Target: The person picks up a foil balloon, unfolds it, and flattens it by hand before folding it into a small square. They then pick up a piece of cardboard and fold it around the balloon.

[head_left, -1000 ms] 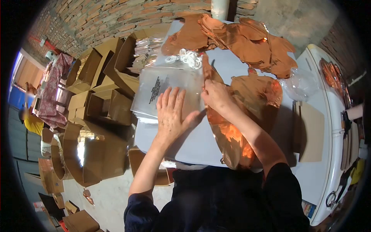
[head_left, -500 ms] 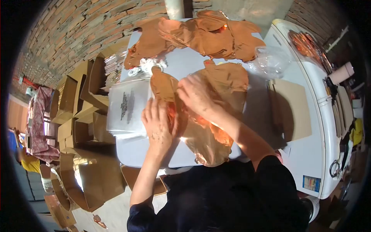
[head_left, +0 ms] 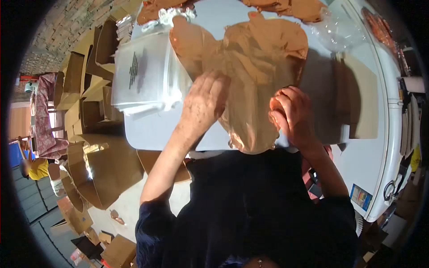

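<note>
A flat, copper-coloured foil balloon (head_left: pixel 252 89) lies spread on the table, its rounded lobes away from me and its narrow end at the front edge. At its left edge, my left hand (head_left: pixel 205 98) has its fingers together and curled onto the foil; the fingertips are partly hidden. My right hand (head_left: pixel 292 111) is closed around a crumpled, shiny orange bit of foil by the balloon's right edge. Left of the balloon sits a stack of clear plastic bags (head_left: pixel 143 71) with printed text.
More copper foil balloons (head_left: pixel 290 9) lie along the far side. White ribbon (head_left: pixel 176 15) is bunched behind the bags, and clear plastic film (head_left: pixel 337 31) lies at right. Cardboard boxes (head_left: pixel 111 174) crowd the left. A white appliance (head_left: pixel 357 167) stands right. A person in yellow (head_left: pixel 38 169) appears far left.
My view has tilted down. The foil balloon now lies flatter and wider. My right hand moved from the balloon's middle to its right side; my left hand shifted toward the middle, fingers drawn together.
</note>
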The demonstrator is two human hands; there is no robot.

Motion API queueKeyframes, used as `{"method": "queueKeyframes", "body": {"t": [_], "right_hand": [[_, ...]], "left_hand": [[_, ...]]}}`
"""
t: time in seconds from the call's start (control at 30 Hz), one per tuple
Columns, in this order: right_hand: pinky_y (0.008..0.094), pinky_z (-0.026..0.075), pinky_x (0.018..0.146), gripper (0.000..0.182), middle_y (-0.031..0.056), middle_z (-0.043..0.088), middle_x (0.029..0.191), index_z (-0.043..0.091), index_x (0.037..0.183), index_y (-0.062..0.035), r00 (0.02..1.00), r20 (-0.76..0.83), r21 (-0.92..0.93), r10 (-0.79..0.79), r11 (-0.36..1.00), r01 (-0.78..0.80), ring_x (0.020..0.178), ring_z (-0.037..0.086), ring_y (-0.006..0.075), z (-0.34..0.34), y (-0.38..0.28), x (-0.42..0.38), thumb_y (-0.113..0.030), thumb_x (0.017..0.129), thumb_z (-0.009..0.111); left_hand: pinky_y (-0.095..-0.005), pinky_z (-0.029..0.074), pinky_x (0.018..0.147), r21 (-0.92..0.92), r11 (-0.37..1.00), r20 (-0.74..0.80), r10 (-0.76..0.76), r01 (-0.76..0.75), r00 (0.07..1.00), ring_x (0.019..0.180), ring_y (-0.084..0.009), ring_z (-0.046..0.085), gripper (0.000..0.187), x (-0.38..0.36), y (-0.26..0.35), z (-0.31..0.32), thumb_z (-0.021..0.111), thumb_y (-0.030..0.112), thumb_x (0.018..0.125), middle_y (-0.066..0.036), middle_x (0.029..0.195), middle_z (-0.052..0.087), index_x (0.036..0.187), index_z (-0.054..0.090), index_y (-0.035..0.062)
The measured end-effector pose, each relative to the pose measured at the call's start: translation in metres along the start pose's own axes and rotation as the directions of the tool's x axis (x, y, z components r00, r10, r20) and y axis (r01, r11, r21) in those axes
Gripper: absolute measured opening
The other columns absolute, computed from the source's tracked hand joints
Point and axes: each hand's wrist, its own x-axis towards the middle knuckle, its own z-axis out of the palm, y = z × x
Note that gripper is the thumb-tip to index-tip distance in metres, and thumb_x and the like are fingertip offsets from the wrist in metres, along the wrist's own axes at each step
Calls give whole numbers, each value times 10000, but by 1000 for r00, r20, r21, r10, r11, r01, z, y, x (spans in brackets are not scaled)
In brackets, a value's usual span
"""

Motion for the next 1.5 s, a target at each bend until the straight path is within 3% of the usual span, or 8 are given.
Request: {"method": "queueKeyframes", "body": {"t": [0.13, 0.23, 0.43, 0.63, 0.67, 1.0, 1.1, 1.5], "right_hand": [[568, 376, 1088, 605, 160, 526, 1366, 564, 1272, -62, 996, 84, 6, -4, 1000, 3, 1323, 496, 376, 0, -23, -20, -196, 768, 871], [557, 371, 1100, 615, 165, 523, 1381, 563, 1286, -72, 997, 74, 80, -2, 997, -4, 1342, 482, 383, 6, -23, -26, -208, 771, 871], [592, 376, 1080, 608, 173, 536, 1367, 586, 1312, -66, 993, 109, 25, -34, 999, 32, 1333, 489, 373, -13, -47, -18, -307, 815, 841], [631, 384, 1085, 630, 196, 553, 1419, 636, 1307, -54, 968, 142, 141, -207, 972, 187, 1329, 523, 385, 6, -70, -31, -450, 835, 764], [632, 351, 1143, 576, 218, 575, 1396, 684, 1270, -44, 965, 144, 92, -218, 974, 206, 1325, 530, 428, 11, -72, -33, -523, 955, 626], [638, 364, 1119, 539, 213, 565, 1413, 645, 1301, -46, 977, 148, 30, -154, 988, 151, 1345, 519, 420, 22, -75, -37, -476, 979, 613], [680, 368, 1089, 586, 211, 559, 1427, 652, 1305, -52, 980, 135, 34, -145, 989, 142, 1352, 512, 416, 27, -74, -41, -443, 875, 721], [677, 361, 1088, 548, 202, 551, 1448, 650, 1290, -56, 988, 112, -29, -104, 994, 108, 1357, 502, 414, 31, -80, -42, -461, 921, 664]], "left_hand": [[-436, 568, 964, 18, 1000, -5, 3, -3, 1000, 1139, -358, 666, 323, -1, -1, 3, 753, 16, 866, -156, 1222, 674, 1176, 662, 19], [-436, 568, 968, -13, 1000, 36, -4, 4, 999, 1148, -352, 664, 347, 0, -3, 0, 754, 18, 866, -154, 1231, 671, 1203, 673, 34], [-434, 568, 963, -7, 1000, 29, -17, 17, 999, 1136, -341, 667, 354, -2, -4, 4, 758, 36, 868, -148, 1241, 670, 1215, 688, 49], [-428, 568, 958, 15, 1000, 29, 6, -7, 1000, 1117, -334, 670, 363, -2, -7, 6, 761, 49, 868, -143, 1229, 670, 1224, 690, 49], [-426, 567, 962, 15, 1000, 30, 6, -6, 1000, 1117, -333, 668, 367, -2, -7, 6, 762, 51, 866, -142, 1229, 670, 1226, 690, 48], [-423, 558, 982, 24, 1000, 57, -15, 13, 998, 1154, -331, 647, 391, -4, -6, 4, 766, 61, 838, -145, 1267, 651, 1223, 699, 48], [-424, 558, 988, 24, 1000, 64, -14, 13, 998, 1161, -329, 644, 399, -4, -6, 4, 767, 62, 840, -145, 1269, 652, 1234, 701, 58], [-435, 553, 1019, 49, 999, 86, -21, 16, 996, 1190, -329, 626, 455, -8, -6, 4, 777, 73, 843, -147, 1308, 634, 1290, 713, 124]]}}
